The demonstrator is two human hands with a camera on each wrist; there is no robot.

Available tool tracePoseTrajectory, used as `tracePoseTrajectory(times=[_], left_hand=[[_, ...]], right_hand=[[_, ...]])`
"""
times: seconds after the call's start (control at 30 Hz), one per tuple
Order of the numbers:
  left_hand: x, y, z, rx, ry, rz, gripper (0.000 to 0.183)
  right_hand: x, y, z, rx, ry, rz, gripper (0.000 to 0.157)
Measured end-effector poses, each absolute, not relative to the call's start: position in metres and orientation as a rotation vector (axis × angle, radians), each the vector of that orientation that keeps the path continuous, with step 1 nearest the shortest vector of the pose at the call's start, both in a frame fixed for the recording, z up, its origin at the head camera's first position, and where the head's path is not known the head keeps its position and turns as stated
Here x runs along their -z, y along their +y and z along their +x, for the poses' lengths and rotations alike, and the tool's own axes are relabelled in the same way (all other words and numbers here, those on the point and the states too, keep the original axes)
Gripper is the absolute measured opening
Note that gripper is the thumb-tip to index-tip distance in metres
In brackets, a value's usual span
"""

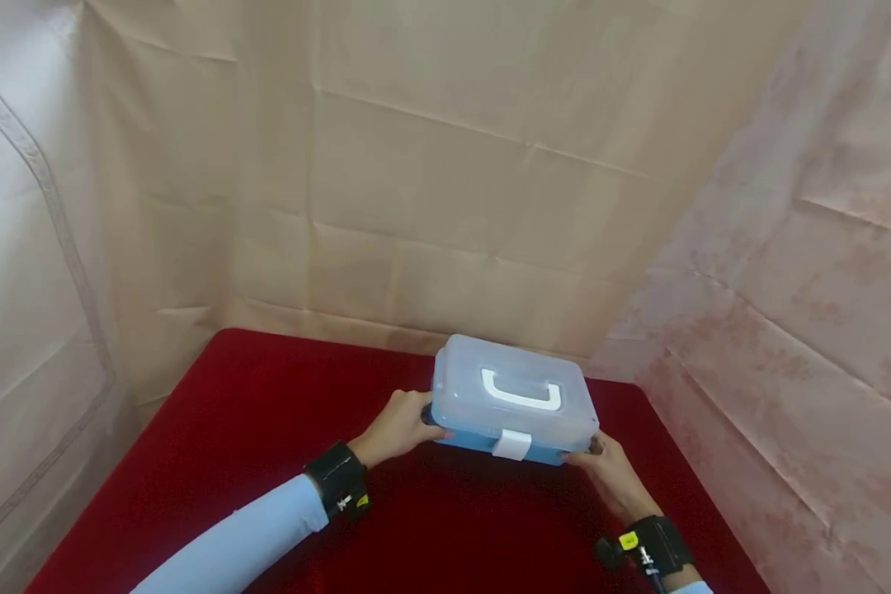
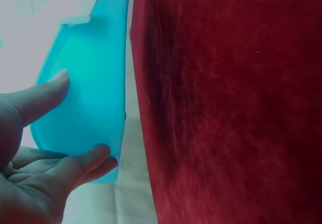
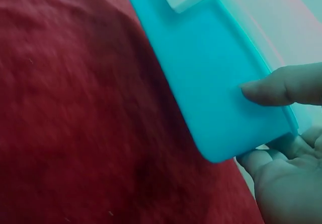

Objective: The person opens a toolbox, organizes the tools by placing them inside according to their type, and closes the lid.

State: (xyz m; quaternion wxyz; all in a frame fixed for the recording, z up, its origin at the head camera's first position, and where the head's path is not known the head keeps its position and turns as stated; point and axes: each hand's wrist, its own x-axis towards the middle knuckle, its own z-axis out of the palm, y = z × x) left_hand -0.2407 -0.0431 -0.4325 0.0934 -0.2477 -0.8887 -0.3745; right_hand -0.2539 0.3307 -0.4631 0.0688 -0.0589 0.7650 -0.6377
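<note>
A storage box (image 1: 464, 379) with a translucent lid, a light-blue base and a white carry handle (image 1: 520, 402) is at the back right of the red table. Its white front latch (image 1: 512, 445) lies flat against the front. My left hand (image 1: 399, 427) grips the left end, thumb on the blue front (image 2: 95, 103) and fingers at the end wall. At the opposite end my right hand (image 1: 615, 474) grips the corner, its thumb (image 3: 269, 88) on the front face. In the left wrist view a strip of curtain shows between base and cloth, so the box appears raised. Its contents cannot be made out.
Red cloth (image 1: 282, 404) covers the table. A beige curtain (image 1: 416, 165) hangs close behind it, and a patterned pinkish sheet (image 1: 802, 330) borders the right side. Pale fabric (image 1: 30, 289) hangs on the left. Black camera straps circle both wrists.
</note>
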Motion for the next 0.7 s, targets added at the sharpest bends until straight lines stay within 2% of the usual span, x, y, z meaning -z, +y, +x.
tracePoseTrajectory(times=[0.4, 0.7], left_hand=[[0.447, -0.005, -0.263, 1.133, -2.583, -0.733, 0.045], [0.456, 0.017, -0.26, 1.083, -2.58, -0.785, 0.043]], right_hand=[[0.465, 0.365, -0.272, 1.926, 2.277, -0.264, 0.072], [0.473, 0.381, -0.266, 1.924, 2.285, -0.129, 0.082]])
